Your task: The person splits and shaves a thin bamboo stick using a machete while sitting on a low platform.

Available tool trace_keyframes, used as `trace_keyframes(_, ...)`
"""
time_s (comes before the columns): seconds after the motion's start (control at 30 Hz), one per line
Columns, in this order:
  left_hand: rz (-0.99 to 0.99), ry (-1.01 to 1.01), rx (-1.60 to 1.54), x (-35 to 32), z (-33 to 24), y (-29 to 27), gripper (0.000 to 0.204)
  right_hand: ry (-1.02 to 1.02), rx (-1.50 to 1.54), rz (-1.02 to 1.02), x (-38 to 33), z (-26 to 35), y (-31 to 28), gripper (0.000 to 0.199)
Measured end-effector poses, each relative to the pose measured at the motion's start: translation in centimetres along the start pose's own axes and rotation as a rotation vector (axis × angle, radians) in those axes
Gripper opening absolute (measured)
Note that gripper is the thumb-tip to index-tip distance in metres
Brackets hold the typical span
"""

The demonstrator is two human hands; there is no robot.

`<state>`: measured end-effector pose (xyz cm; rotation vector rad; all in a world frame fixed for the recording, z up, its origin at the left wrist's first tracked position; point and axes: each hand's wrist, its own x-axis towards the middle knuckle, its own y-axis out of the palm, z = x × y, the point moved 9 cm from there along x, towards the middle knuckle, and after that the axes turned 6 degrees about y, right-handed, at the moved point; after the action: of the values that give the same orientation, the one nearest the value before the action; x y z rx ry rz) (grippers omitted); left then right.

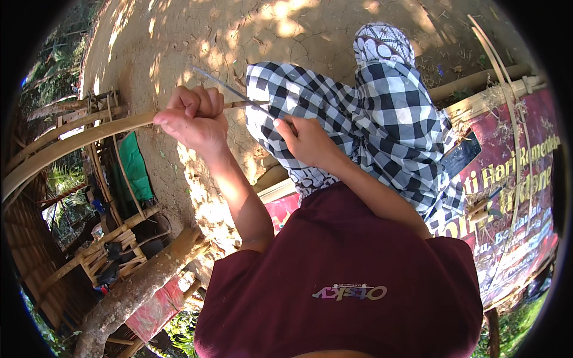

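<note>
**Bracing a bamboo strip against a blade**

Running in from the far left, a long bamboo strip arcs across to the left hand, whose fingers are curled tight around it, thumb pressed on top, seemingly to steady it where it meets the edge. Just right of that fist, a thin knife blade crosses the strip at a slant. The right hand is wrapped closed around the knife's handle end, close to the checkered cloth over the lap, likely as a brace. Farther right lies a red printed banner, with cracked dry ground beyond.
</note>
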<state>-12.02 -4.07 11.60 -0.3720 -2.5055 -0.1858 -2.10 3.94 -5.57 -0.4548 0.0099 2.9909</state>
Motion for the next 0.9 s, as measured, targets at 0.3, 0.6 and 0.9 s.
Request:
trace_keyframes(0.3, -0.057, -0.101, -0.041, 0.1, 1.1, 0.3, 0.073, -0.021, -0.058, -0.061, 1.4, -3.1, 0.2, 0.045)
trace_keyframes(0.6, -0.025, -0.095, -0.029, -0.1, 1.0, 0.5, 0.072, -0.075, 0.104, -0.027, 0.2, -0.3, 0.6, 0.042)
trace_keyframes(0.9, 0.153, -0.109, -0.38, -0.4, 0.8, -1.1, 0.073, 0.09, -0.013, 0.022, 1.1, -3.9, 0.8, 0.043)
